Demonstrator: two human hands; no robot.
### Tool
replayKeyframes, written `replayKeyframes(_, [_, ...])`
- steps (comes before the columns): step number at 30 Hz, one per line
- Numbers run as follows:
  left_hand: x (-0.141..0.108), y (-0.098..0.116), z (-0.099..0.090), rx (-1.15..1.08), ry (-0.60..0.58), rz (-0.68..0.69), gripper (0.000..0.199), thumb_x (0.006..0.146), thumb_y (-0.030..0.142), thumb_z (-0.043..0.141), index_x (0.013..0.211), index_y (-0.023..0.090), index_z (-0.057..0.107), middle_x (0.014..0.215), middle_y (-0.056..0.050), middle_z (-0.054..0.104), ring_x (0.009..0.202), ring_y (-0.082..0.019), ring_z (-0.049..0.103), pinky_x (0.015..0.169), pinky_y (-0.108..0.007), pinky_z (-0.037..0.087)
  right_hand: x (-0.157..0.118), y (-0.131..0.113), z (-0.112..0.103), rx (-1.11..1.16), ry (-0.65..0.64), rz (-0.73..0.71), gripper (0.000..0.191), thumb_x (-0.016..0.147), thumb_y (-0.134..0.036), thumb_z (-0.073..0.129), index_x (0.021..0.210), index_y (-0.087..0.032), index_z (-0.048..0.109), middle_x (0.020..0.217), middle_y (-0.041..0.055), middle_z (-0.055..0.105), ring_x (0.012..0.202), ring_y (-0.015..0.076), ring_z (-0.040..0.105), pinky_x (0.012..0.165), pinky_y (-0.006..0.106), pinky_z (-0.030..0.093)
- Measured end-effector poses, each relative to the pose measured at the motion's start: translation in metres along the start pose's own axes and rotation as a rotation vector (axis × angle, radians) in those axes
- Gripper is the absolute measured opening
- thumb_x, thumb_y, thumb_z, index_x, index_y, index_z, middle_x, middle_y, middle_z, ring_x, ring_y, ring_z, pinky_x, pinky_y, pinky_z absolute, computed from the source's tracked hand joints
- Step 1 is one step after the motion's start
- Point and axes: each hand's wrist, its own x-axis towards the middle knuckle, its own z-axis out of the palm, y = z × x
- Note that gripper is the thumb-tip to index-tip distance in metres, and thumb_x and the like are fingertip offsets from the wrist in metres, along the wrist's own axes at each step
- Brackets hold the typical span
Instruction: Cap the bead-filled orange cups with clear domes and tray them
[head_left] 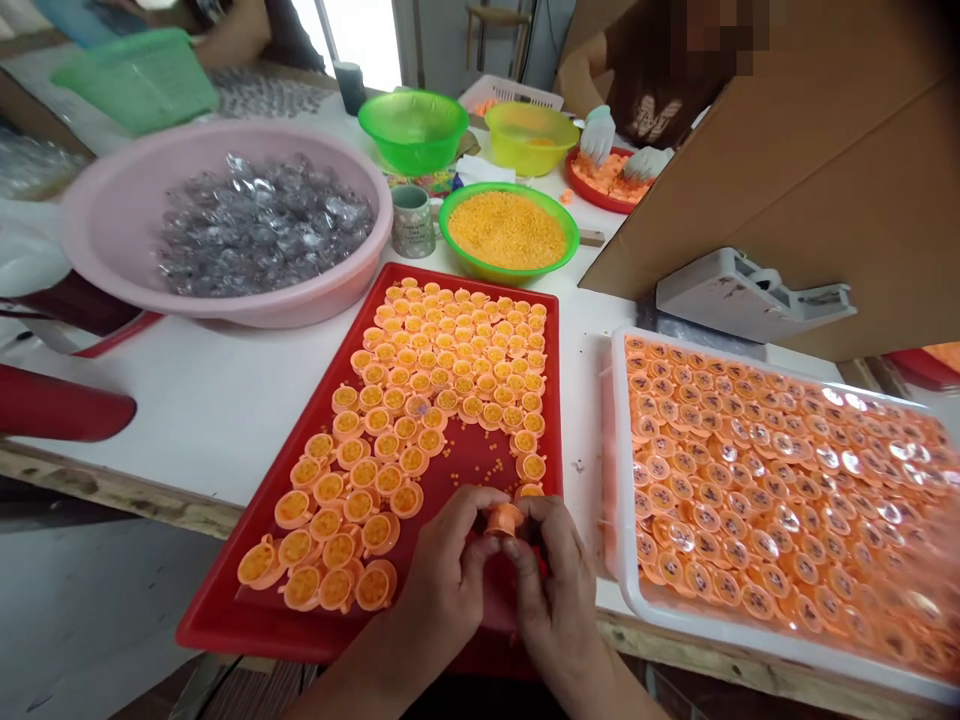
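Left hand (pixel 454 560), right hand (pixel 555 580) fingertip-pinching orange cup (pixel 502 520) above red tray (pixel 300 638). Nearer green bowl (pixel 491 268) behind tray holding yellow bits (pixel 508 228); white bin (pixel 627 500) right of tray holding orange pieces (pixel 750 480).

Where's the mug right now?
In the head view, the mug stands beyond the red tray, left of centre, between the pink basin and the yellow-filled green bowl.

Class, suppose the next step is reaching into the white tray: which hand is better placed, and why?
Likely the right hand: it is nearer the white tray, while the left hand lies farther away. Both hold one orange piece.
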Motion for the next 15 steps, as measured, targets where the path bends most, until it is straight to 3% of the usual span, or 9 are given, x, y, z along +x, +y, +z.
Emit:
replayKeyframes(5, [0.008,0.009,-0.013,-0.158,-0.129,-0.241,0.027,0.087,0.018,0.059,0.112,0.026,0.066,0.108,-0.003,0.073,0.099,-0.018,0.07,0.088,-0.027,0.056,0.01,0.007,-0.011,-0.006,-0.036,-0.063,0.017,0.094,-0.015,0.051,0.109,-0.024,0.055,0.096,0.0037,0.061,0.083,0.0176,0.061,0.068,0.027,0.052])
replayKeyframes(8, [0.013,0.009,-0.025,-0.228,-0.237,-0.354,0.03,0.087,0.025,0.062,0.115,0.032,0.068,0.117,0.0,0.073,0.11,-0.02,0.068,0.095,-0.028,0.055,0.015,0.002,-0.027,-0.147,-0.184,-0.151,0.025,0.093,-0.009,0.048,0.113,-0.021,0.055,0.1,0.0074,0.063,0.088,0.0204,0.061,0.075,0.03,0.054])
replayKeyframes(12, [0.02,-0.009,-0.032,-0.07,-0.257,-0.325,0.016,0.081,0.041,0.069,0.091,0.033,0.078,0.092,0.002,0.08,0.084,-0.022,0.076,0.076,-0.025,0.062,0.021,-0.015,-0.047,-0.382,-0.413,-0.351,0.025,0.087,-0.006,0.048,0.107,-0.015,0.059,0.092,0.0095,0.064,0.077,0.0221,0.06,0.066,0.031,0.054])
replayKeyframes(15, [0.023,-0.028,-0.032,0.071,-0.265,-0.203,0.017,0.079,0.046,0.069,0.089,0.036,0.079,0.088,0.004,0.08,0.077,-0.023,0.077,0.07,-0.025,0.064,0.025,-0.023,-0.055,-0.332,-0.351,-0.254,0.017,0.091,-0.014,0.053,0.105,-0.019,0.06,0.091,0.0059,0.065,0.077,0.0183,0.061,0.068,0.026,0.054])
